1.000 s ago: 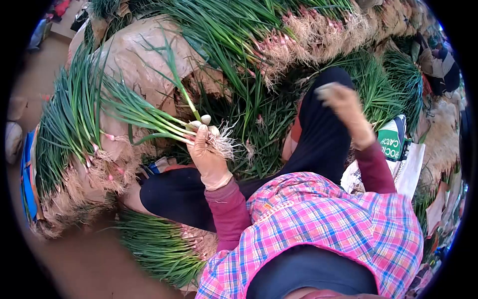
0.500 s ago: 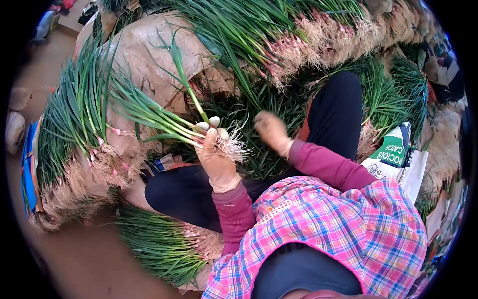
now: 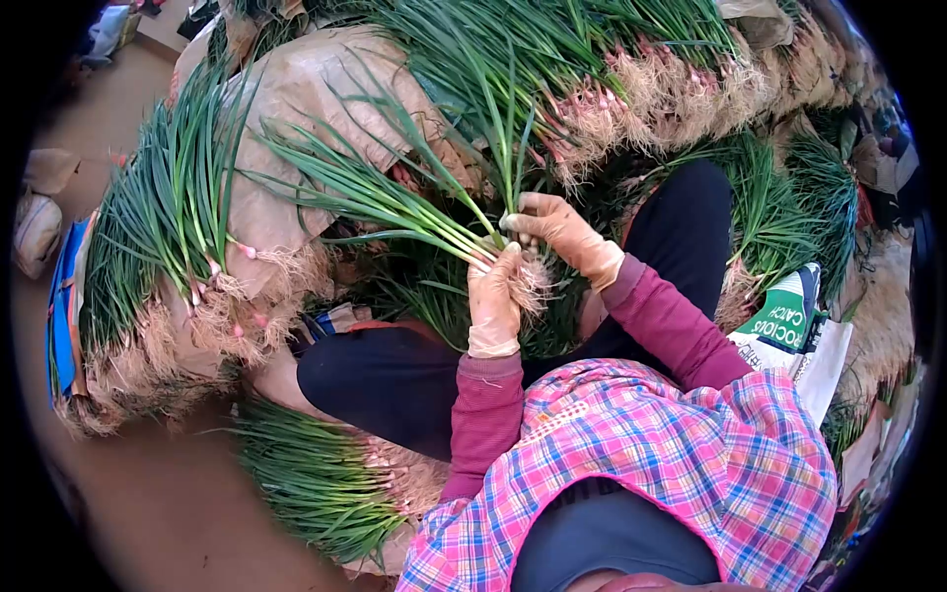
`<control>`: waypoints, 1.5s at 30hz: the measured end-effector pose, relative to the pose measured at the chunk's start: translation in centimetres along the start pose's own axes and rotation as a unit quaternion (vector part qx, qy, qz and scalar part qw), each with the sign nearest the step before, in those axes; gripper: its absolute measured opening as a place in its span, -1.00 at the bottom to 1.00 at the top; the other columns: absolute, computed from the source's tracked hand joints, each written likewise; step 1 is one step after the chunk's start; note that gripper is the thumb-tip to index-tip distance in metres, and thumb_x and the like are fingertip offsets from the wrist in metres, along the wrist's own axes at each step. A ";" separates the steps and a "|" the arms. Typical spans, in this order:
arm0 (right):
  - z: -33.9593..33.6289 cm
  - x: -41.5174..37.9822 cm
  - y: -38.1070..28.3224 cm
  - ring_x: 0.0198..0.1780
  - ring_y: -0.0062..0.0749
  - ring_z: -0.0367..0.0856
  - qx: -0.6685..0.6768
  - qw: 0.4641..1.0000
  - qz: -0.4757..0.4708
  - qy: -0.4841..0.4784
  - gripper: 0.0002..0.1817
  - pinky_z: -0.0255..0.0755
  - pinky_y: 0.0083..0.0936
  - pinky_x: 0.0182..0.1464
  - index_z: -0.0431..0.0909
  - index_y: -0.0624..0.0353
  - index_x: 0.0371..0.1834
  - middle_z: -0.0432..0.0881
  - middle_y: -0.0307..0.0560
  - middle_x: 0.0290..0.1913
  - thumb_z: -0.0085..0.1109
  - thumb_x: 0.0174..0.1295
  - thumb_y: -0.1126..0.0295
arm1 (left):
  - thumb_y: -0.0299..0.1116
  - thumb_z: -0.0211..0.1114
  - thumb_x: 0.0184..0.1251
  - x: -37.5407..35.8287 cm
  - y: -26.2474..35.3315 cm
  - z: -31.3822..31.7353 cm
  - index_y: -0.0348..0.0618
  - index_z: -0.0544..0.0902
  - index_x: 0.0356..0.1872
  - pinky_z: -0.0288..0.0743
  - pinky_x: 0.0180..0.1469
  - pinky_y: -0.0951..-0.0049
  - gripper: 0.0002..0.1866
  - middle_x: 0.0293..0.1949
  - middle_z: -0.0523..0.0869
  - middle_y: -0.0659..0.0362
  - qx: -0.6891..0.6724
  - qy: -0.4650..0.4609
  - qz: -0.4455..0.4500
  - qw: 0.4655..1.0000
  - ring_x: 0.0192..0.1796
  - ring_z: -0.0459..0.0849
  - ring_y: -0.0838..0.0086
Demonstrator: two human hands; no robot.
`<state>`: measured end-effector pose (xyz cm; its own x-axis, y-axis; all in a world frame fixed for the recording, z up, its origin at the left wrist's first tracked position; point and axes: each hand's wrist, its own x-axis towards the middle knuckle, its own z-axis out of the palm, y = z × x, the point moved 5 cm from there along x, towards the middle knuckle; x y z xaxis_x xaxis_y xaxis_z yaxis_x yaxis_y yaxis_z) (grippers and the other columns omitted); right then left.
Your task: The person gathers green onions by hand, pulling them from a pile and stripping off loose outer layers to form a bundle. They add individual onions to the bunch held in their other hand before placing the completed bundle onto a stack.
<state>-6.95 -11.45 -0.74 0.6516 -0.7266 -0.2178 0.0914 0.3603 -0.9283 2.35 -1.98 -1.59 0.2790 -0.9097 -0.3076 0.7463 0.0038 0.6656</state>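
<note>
My left hand (image 3: pixel 493 304), in a pale glove, is closed around the lower stems of a small bunch of green garlic (image 3: pixel 424 219). Its leaves fan out toward the upper left, and its pale roots hang out past my fingers on the right. Beside it my right hand (image 3: pixel 564 237), also gloved, pinches the base of another green garlic stalk (image 3: pixel 507 163) whose leaves point up. The two hands are close together over my lap, and my fingers hide most of the bulbs.
Rooted green garlic lies in a heap on the left (image 3: pixel 187 207), a long row (image 3: pixel 631 89) across the top and a pile (image 3: pixel 316 474) below my leg. Brown sheeting (image 3: pixel 316 89) lies between heaps. A green-and-white printed bag (image 3: pixel 789 321) rests by my right knee.
My right hand has moved in from the right and now grips a stalk beside the bunch. My left hand has shifted right with the bunch, and the bulbs are now mostly covered.
</note>
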 end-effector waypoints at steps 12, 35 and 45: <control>-4.9 1.3 7.3 -0.47 -0.51 0.57 -0.613 0.779 -0.064 -0.112 -0.70 0.46 -0.43 -0.40 0.63 0.14 -0.33 0.62 -0.29 -0.48 0.21 0.28 0.11 | -0.60 0.20 0.27 0.0 0.0 -1.7 -0.23 0.48 -0.08 0.65 -0.23 0.44 -0.78 -0.25 0.69 0.05 0.032 0.073 -0.006 0.997 -0.32 0.71 0.36; 1.3 4.7 2.9 -0.36 -0.74 0.47 0.340 0.927 0.109 -0.119 -0.62 0.46 -0.71 -0.33 0.42 0.21 0.16 0.53 -0.29 -0.23 0.06 0.40 0.23 | -0.55 0.17 0.35 -0.3 -0.7 0.8 -0.23 0.52 -0.10 0.50 -0.48 0.60 -0.85 -0.38 0.69 0.13 0.000 0.017 -0.027 1.000 -0.50 0.58 0.56; 1.9 4.3 3.4 -0.38 -0.49 0.41 0.596 0.779 0.134 -0.142 -0.83 0.41 -0.47 -0.31 0.37 0.17 -0.14 0.41 -0.23 -0.34 -0.20 0.45 0.34 | -0.49 0.17 0.37 -0.2 -0.1 1.5 -0.24 0.56 -0.15 0.47 -0.51 0.60 -0.90 -0.41 0.68 0.12 -0.076 -0.020 -0.035 0.996 -0.53 0.57 0.55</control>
<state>-2.41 -12.24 -4.23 0.8930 -0.4330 -0.1230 0.4462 0.8875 0.1152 1.32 -2.43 -0.56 0.2008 -0.9261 -0.3193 0.8468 0.0002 0.5319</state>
